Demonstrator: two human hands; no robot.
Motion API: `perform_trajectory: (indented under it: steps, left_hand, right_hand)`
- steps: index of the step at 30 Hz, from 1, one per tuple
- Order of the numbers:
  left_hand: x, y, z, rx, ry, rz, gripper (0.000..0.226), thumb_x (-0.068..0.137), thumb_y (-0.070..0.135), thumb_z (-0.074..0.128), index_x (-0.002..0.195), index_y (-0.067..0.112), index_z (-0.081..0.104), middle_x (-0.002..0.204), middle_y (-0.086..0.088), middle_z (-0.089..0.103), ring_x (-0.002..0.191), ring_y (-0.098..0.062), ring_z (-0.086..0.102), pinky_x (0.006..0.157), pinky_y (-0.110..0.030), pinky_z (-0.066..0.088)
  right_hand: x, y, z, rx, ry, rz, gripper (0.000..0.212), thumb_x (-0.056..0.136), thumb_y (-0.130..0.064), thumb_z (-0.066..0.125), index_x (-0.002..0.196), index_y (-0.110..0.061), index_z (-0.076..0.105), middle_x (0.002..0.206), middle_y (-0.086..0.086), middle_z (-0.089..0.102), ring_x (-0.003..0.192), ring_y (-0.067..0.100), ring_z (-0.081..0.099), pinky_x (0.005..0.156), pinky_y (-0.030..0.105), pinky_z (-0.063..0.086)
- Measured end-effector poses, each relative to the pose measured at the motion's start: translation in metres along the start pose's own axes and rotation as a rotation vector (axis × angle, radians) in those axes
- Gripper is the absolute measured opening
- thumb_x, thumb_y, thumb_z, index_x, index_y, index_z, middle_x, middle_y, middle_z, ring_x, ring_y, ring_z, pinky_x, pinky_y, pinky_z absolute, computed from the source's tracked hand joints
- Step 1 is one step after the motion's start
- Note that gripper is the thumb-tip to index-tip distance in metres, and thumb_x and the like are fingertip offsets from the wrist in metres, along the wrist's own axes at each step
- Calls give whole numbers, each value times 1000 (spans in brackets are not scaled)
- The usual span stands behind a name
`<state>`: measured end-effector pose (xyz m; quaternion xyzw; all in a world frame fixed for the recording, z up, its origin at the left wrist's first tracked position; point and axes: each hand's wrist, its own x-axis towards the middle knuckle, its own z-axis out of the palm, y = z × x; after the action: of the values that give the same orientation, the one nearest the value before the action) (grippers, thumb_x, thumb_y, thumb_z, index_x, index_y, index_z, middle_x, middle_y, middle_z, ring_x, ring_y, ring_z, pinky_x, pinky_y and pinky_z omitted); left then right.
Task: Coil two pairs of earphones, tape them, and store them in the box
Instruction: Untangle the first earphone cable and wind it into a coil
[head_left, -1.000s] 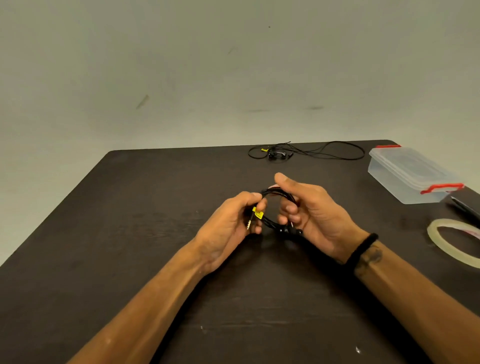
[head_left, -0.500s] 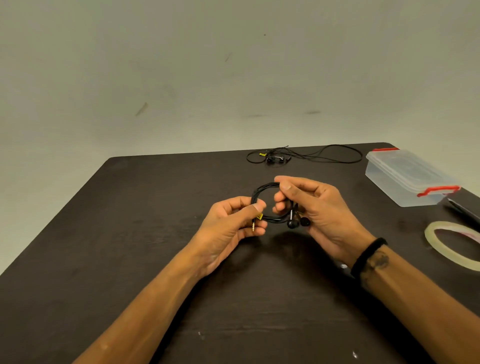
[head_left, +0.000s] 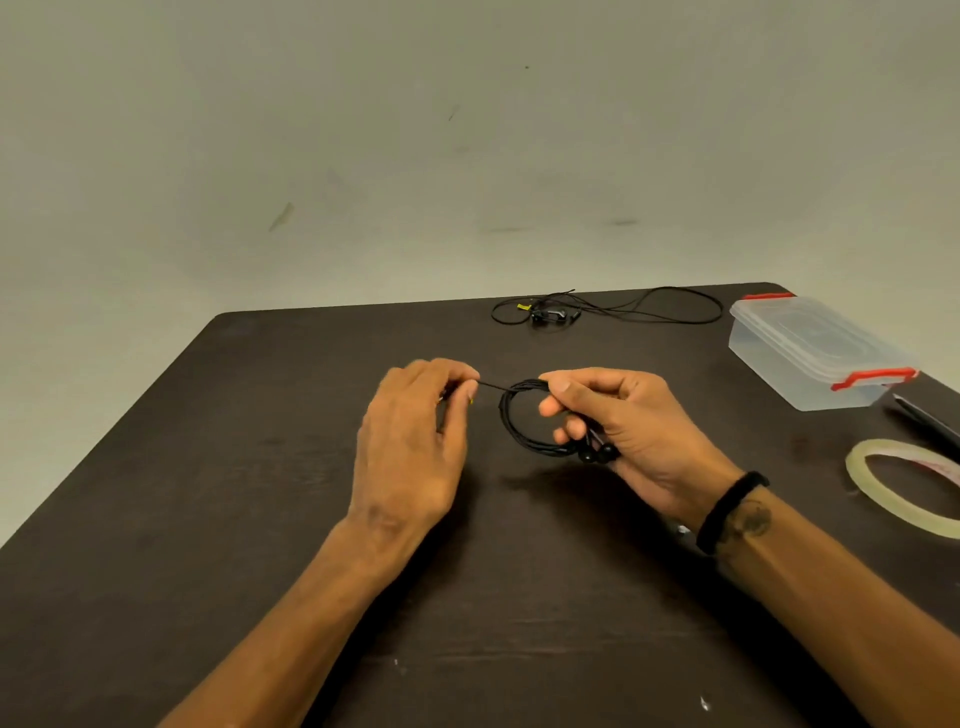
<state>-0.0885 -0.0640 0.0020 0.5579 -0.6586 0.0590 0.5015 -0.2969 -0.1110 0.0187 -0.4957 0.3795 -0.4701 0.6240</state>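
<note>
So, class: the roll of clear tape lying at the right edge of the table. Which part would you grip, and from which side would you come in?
Grip the tape roll across its thin band at the near-left arc, one finger inside the hole and the thumb outside, coming from above. It lies flat on the table, so nothing can slip underneath. The right hand is nearest but holds the coiled earphones.

We see a dark brown wooden table (head_left: 260, 467) set against a plain, pale greenish-grey wall (head_left: 467, 130) marked with faint scuffs, all evenly and dimly lit.
</note>
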Motion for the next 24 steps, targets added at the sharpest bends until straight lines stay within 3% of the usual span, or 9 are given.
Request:
perform_trajectory:
  steps: [4, 7, 9, 11, 14, 18, 22, 24]
  left_hand:
    - [5, -2, -7, 136, 88, -6, 13, 98, 24, 70, 110, 20, 75, 102, -1, 50, 93, -17, 48, 75, -43, 52]
    - [8, -5, -10, 139, 118, 147, 15, 102, 17, 64, 113, 11, 73, 100, -4, 56, 87, -20, 55, 74, -41, 52]
    - [8, -5, -10, 45, 117, 144, 13, 102, 13, 64, 111, 9, 73, 102, -1, 62, 85, -15, 60, 75, -30, 53]
    - [5, -1, -6, -82, 115, 31, 11, 100, 12, 67, 107, 11, 75, 99, 3, 70, 84, -9, 65, 75, -21, 54]
    - [2, 6, 4, -391, -25, -307, 11, 98, 11, 70, 102, 15, 79, 88, 5, 79, 80, -11, 75, 76, -28, 62]
    - [1, 16, 9, -781, -248, -703, 13, 99, 11, 68, 107, 8, 79, 91, -11, 81, 85, -23, 77, 76, -36, 64]
    - [2, 20, 4, -948, -346, -853, 35, 104, 35, 60, 98, 7, 81, 95, -16, 81, 81, -20, 75, 73, -30, 63]
    - [3, 19, 2, -942, -389, -834, 44, 95, 49, 66, 96, 8, 82, 94, -15, 81, 78, -19, 75, 74, -30, 64]
  right_hand:
    - [-3, -1, 5, 146, -131, 136, 24, 90, -12, 73, 107, 4, 75, 84, 11, 74, 53, 9, 57, 65, 26, 61]
    - [-6, 1, 9, 132, -201, 176, 29, 85, -13, 75, 105, 8, 76, 81, 11, 73, 53, 9, 58, 66, 28, 62]
    - [-6, 0, 10, 157, -226, 183, 28, 86, -14, 75, 105, 6, 77, 81, 9, 72, 54, 8, 58, 67, 27, 61]
    - [-5, -1, 9, 237, -233, 192, 24, 86, -13, 73, 103, 4, 78, 80, 7, 71, 52, 5, 57, 66, 25, 61]
    - [-4, 0, 11, 378, -230, 205, 20, 87, -11, 71, 100, 2, 77, 78, 6, 69, 50, 4, 55, 64, 24, 60]
    - [-5, 6, 14, 424, -209, 176, 16, 87, -11, 70, 94, -3, 83, 81, 7, 71, 51, 4, 56, 64, 23, 60]
    - [-3, 8, 13, 420, -124, 110, 17, 85, -13, 72, 93, -4, 84, 86, 8, 76, 54, 5, 60, 68, 22, 61]
    - [-2, 10, 12, 409, -80, 90, 18, 84, -14, 73, 96, -5, 83, 89, 9, 77, 57, 5, 63, 70, 23, 62]
